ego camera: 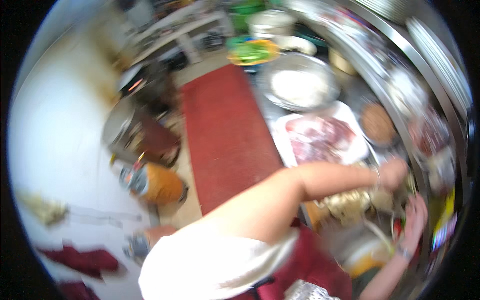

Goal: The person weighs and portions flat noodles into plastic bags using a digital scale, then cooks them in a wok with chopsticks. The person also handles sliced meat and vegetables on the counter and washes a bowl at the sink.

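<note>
My left hand (pixel 394 174) reaches across the counter, its fingers curled and a band at the wrist. Just below it is my right hand (pixel 415 212), fingers extended beside the shelf edge. Blur hides whether either one holds anything. Past my left forearm lies raw meat (pixel 318 137) in a white tray (pixel 283 140). A metal bowl of brown food (pixel 378 123) stands above my left hand. Pale chopped pieces (pixel 347 206) lie under that forearm, partly covered by it. A small red item (pixel 397 225) shows left of my right hand.
A steel basin of white food (pixel 298 84) and an orange colander of greens (pixel 253 52) stand farther along. A metal shelf (pixel 403 45) bears bagged food (pixel 429 131). Behind me are a red floor mat (pixel 228 135), an orange gas cylinder (pixel 163 183) and a large pot (pixel 120 125).
</note>
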Tool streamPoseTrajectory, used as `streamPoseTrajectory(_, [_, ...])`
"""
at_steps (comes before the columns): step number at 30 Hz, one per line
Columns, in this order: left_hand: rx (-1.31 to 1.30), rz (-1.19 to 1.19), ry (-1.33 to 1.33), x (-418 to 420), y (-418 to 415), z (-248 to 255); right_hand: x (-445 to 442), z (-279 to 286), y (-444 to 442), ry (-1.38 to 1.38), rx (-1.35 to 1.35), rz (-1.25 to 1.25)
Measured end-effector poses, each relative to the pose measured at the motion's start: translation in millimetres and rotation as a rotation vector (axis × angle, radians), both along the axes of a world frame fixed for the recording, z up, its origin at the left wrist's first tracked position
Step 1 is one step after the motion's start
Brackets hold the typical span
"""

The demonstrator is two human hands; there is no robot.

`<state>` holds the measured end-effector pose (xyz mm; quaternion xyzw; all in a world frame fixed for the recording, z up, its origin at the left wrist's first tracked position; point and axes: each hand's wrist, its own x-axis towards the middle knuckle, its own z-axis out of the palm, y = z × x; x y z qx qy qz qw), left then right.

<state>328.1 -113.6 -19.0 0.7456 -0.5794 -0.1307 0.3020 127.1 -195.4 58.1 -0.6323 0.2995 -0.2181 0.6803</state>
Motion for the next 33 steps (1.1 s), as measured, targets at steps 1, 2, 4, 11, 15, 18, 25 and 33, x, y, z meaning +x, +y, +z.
streamPoseTrajectory(1, [-0.277,0.079,-0.244,-22.6,51.6,46.0,-11.6,-19.8,-23.6,0.063,-0.055,-0.153])
streamPoseTrajectory(2, [-0.482,0.172,-0.09,-33.7,81.9,48.3,-17.0,-31.9,-41.8,0.125,-0.168,-0.099])
streamPoseTrajectory(4, [-0.665,0.226,0.155,-39.8,137.8,61.6,-20.0,-24.9,-55.9,0.358,-0.296,-0.036])
streamPoseTrajectory(11, [-0.518,0.448,1.032,-39.3,297.1,-3.3,90.2,-10.3,130.1,-0.04,-1.119,0.178])
streamPoseTrajectory(15, [-0.729,0.737,2.094,-37.6,364.7,2.1,154.1,-4.7,354.7,-0.522,-0.878,0.991])
streamPoseTrajectory(18, [-1.304,0.144,1.793,7.6,510.1,41.2,187.9,-37.6,428.3,-0.472,-1.348,1.241])
streamPoseTrajectory(25, [-1.179,1.666,0.908,26.5,835.3,38.4,254.9,-189.4,518.1,0.102,-0.95,1.214])
streamPoseTrajectory(33, [-0.146,1.402,0.6,104.4,940.7,-77.0,400.6,-186.6,702.7,0.352,-0.653,1.152])
